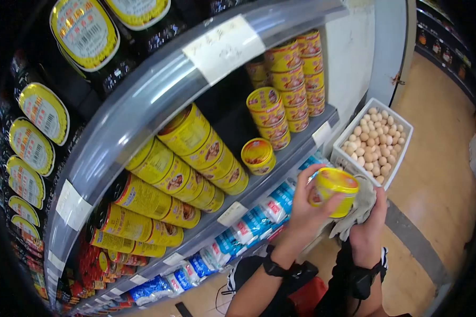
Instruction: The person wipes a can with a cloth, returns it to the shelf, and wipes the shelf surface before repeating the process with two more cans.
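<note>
My left hand (pixel 304 208) grips a yellow can (pixel 333 191) with a gold lid, held in front of the shelves. My right hand (pixel 370 224) holds a grey cloth (pixel 360 207) against the far side of that can. Just left of the hands, a single yellow can (pixel 258 156) stands on the shelf (pixel 296 150) beside stacks of matching cans (pixel 272 113). Both wrists wear black bands.
Rows of yellow cans (pixel 185 158) lie stacked on the shelf. Blue and white packets (pixel 254 222) fill the shelf below. Dark bottles with yellow labels (pixel 42 111) stand on the shelf above. A white crate of eggs (pixel 374 140) sits on the floor to the right.
</note>
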{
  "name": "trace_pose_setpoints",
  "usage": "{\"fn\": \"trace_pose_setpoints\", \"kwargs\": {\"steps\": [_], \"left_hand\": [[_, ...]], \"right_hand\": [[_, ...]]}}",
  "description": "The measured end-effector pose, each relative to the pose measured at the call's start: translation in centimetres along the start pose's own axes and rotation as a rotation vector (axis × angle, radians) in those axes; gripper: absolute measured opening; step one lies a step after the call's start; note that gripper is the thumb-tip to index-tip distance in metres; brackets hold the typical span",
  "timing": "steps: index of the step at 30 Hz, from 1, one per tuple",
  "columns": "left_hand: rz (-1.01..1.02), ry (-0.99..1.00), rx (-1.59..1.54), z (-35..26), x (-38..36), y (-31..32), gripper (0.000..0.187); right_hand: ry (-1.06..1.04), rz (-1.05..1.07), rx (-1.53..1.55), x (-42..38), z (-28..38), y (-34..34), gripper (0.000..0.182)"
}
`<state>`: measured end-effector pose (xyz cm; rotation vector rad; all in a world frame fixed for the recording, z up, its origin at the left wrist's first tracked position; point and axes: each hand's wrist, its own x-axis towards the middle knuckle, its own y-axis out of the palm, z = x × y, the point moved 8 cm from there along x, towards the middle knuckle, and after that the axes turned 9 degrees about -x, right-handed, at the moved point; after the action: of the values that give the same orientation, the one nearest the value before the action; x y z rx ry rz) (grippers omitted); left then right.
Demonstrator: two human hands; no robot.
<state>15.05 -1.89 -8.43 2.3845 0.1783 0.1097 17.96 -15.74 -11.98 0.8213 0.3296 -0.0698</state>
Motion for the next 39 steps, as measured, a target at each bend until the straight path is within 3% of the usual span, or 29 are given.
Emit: {"fn": "trace_pose_setpoints", "kwargs": {"steps": [2, 3, 5, 6, 8, 9, 12, 13, 14, 16, 17, 18, 20, 21, 23, 24, 25, 26, 28, 31, 32, 34, 38, 39], "left_hand": [[0.078, 0.248, 0.571, -1.2, -0.6, 2.3, 0.063], [0.059, 0.224, 0.573, -1.2, -1.0, 2.2, 0.063], [0.224, 0.387, 0.916, -1.7, -1.7, 4.2, 0.062], [0.229, 0.383, 0.910, -1.7, -1.7, 4.1, 0.062], [0.375, 0.147, 0.501, -0.2, -1.5, 4.2, 0.060], [0.401, 0.065, 0.449, 0.0, -1.3, 4.0, 0.058], [0.328, 0.022, 0.524, 0.3, -1.3, 3.4, 0.051], [0.368, 0.076, 0.706, -0.2, -1.1, 3.7, 0.055], [0.384, 0.079, 0.695, -0.9, -1.4, 3.9, 0.055], [0.404, 0.471, 1.109, -2.2, -2.9, 6.1, 0.066], [0.335, 0.607, 1.179, -2.0, -3.3, 6.2, 0.072], [0.349, 0.607, 1.153, -1.0, -3.4, 6.4, 0.072], [0.245, 0.946, 1.380, -0.8, -4.8, 7.3, 0.067], [0.222, 0.998, 1.440, -0.5, -5.1, 7.5, 0.070], [0.257, 0.947, 1.376, -1.1, -4.9, 7.9, 0.072], [0.284, 0.882, 1.320, -1.4, -4.6, 7.8, 0.073], [0.313, 0.693, 1.077, -1.6, -4.1, 6.6, 0.075], [0.319, 0.698, 1.076, -1.4, -4.1, 6.6, 0.075], [0.241, 0.537, 0.966, -0.8, -3.2, 5.5, 0.077], [0.325, 0.386, 1.185, 0.1, -3.1, 5.2, 0.077], [0.325, 0.389, 1.186, 0.4, -2.9, 5.2, 0.077], [0.312, 0.748, 1.370, -0.4, -4.0, 6.5, 0.069], [0.340, 0.746, 1.368, -1.0, -3.7, 6.7, 0.065], [0.340, 0.594, 1.138, -1.1, -3.3, 6.1, 0.066]], "right_hand": [[0.046, 0.018, -0.037, -0.5, -1.0, 0.1, 0.038], [0.074, 0.033, -0.034, -0.8, -1.5, 0.2, 0.039], [0.083, 0.146, 0.018, -0.7, -1.8, 0.3, 0.040], [0.078, 0.140, 0.016, -0.5, -1.9, -0.5, 0.040], [-0.004, 0.302, 0.059, -0.7, -0.8, 0.0, 0.040], [0.102, 0.236, 0.117, -0.6, -1.1, -0.2, 0.039], [0.039, 0.165, 0.025, -1.3, -0.5, 0.3, 0.032], [0.006, 0.242, 0.016, -1.1, -0.3, 0.9, 0.033], [-0.011, 0.237, 0.010, -1.2, -0.2, 0.9, 0.033], [-0.118, 0.083, -0.181, -1.7, 1.2, 0.1, 0.039], [0.134, 0.150, 0.076, -0.5, -0.5, -0.8, 0.038], [0.113, 0.135, 0.064, -0.7, -0.3, -0.9, 0.038], [0.238, 0.028, 0.151, -1.3, -1.7, -0.5, 0.037], [0.225, 0.028, 0.149, -1.0, -1.9, -1.2, 0.037], [0.249, 0.210, 0.236, -0.4, -2.9, -0.7, 0.038], [0.239, 0.212, 0.241, -0.8, -2.6, -0.4, 0.038], [0.222, 0.122, 0.206, -1.7, -1.9, 0.3, 0.039], [0.204, 0.033, 0.170, -2.3, -1.4, 0.6, 0.040], [0.148, 0.091, 0.114, -1.8, -0.9, 0.5, 0.038], [0.219, 0.106, 0.195, -0.1, -2.4, -1.8, 0.036], [0.184, 0.098, 0.155, 0.1, -2.2, -2.1, 0.036], [0.157, 0.096, 0.119, 0.2, -1.8, -1.8, 0.036], [0.230, 0.094, 0.168, -0.9, -2.0, -0.7, 0.046], [0.245, 0.066, 0.196, -1.1, -2.2, -0.7, 0.048]]}}
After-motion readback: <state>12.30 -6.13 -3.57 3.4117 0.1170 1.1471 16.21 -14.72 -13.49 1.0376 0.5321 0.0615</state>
